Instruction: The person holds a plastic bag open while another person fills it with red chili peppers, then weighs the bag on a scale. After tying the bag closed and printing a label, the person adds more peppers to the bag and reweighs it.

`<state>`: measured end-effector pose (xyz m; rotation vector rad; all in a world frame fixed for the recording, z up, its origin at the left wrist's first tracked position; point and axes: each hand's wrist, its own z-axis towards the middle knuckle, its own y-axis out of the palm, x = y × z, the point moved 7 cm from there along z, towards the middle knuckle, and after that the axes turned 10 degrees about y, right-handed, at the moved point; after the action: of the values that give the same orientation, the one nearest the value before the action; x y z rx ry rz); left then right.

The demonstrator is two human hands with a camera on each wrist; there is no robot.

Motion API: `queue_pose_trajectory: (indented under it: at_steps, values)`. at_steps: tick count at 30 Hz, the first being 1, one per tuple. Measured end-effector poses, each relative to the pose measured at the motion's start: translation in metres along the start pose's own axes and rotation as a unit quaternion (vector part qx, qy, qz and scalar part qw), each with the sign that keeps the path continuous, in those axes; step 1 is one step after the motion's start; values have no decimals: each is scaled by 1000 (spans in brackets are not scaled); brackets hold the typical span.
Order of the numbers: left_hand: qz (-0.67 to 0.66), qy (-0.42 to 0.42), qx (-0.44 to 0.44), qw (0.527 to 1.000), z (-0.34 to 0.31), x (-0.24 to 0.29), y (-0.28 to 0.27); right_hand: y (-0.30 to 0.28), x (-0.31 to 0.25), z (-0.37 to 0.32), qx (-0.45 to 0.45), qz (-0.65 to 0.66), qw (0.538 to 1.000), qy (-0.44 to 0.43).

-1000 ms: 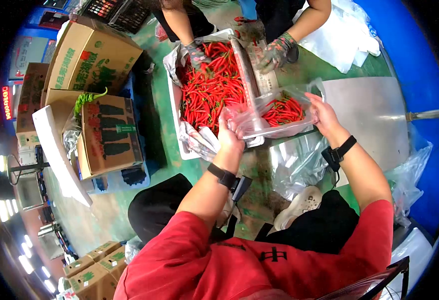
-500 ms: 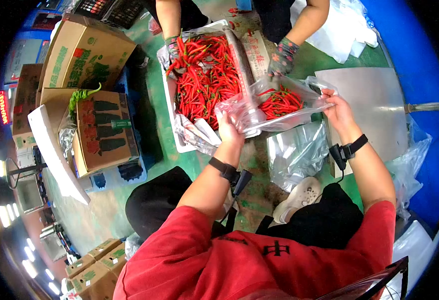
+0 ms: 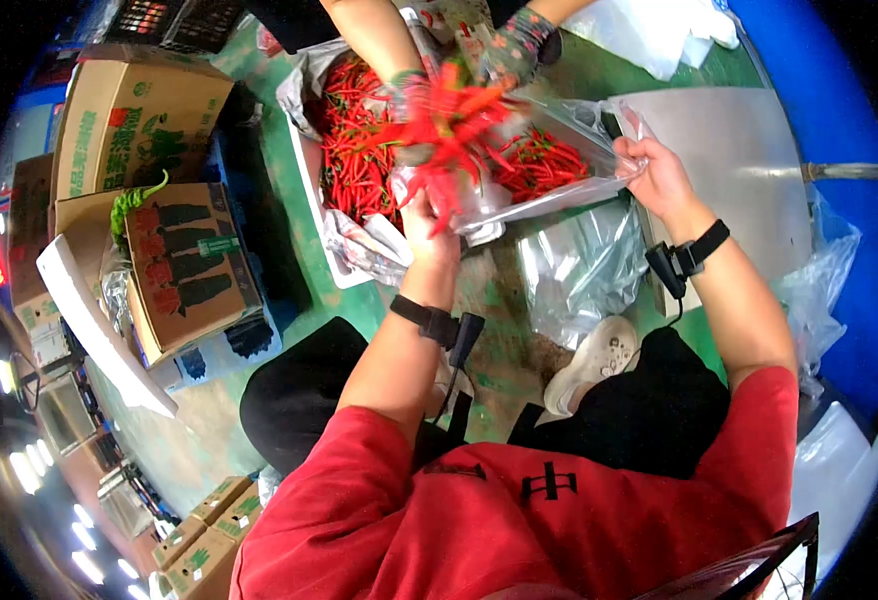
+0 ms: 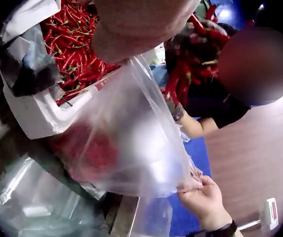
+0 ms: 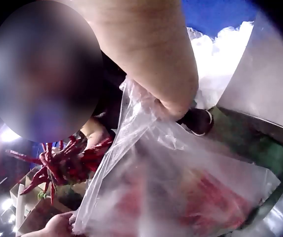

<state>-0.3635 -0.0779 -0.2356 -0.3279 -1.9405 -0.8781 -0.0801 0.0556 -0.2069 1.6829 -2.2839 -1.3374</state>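
Note:
A clear plastic bag (image 3: 569,195) with red chilies (image 3: 544,162) inside is stretched between my hands. My left hand (image 3: 429,228) grips its left edge, partly covered by chilies in the head view. At the right edge, my right hand (image 3: 657,175) pinches the plastic; the left wrist view shows that hand (image 4: 203,197) too. Another person's gloved hand holds a blurred bunch of chilies (image 3: 454,125) over the bag's left side. Their other gloved hand (image 3: 514,48) is at the bag's far side. The white foam box (image 3: 309,185) of chilies stands left of the bag.
Cardboard boxes (image 3: 184,245) stand at the left, beside a white foam lid (image 3: 99,325). Flat clear bags (image 3: 579,270) lie on the floor below the held bag. A metal sheet (image 3: 734,180) is at the right, with loose plastic (image 3: 824,285) near it.
The other person's gloved hand has lifted a bunch of chilies from the foam box and moved it right, over the bag. My hands still hold the bag's edges.

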Motion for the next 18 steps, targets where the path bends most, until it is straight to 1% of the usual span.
queue_pose_trajectory:
  at_steps: [2, 3, 4, 6, 7, 9, 10, 12, 13, 14, 16, 18]
  values:
    - [-24, -67, 60, 996, 4, -12, -17, 11, 4, -3, -106, -60, 993, -10]
    - [5, -48, 31, 998, -2, 0, -7, 16, 4, -9, -65, -61, 996, -22]
    - [-20, -56, -3, 998, 3, -4, -8, 11, 8, -10, -56, -56, 997, -20]
    - [-13, -47, 16, 999, -7, -1, 5, 10, 4, -7, -69, -111, 991, -25]
    - [-18, -47, 13, 999, -7, -6, 5, 10, 3, -7, -65, -117, 991, -24]
    - [17, 4, -2, 1000, -3, -8, 3, 12, 3, -8, -60, -140, 988, -31]
    - [14, 6, -3, 1000, -5, -10, 1, 12, 4, -7, -55, -158, 985, -34]
    - [61, -14, -26, 998, -10, -17, -2, 8, 7, -3, -49, -176, 983, -35]
    - [34, 2, -22, 999, -10, -20, -2, 5, 8, -2, -34, -192, 980, -33]
    - [35, 2, -22, 999, -12, -24, -3, 1, 9, -1, -18, -207, 978, -30]
    - [50, 9, -17, 999, -23, -17, 6, 1, 9, -3, -19, -210, 977, -31]
    - [53, -1, -27, 998, -24, -18, 7, 2, 9, -5, -22, -215, 976, -33]
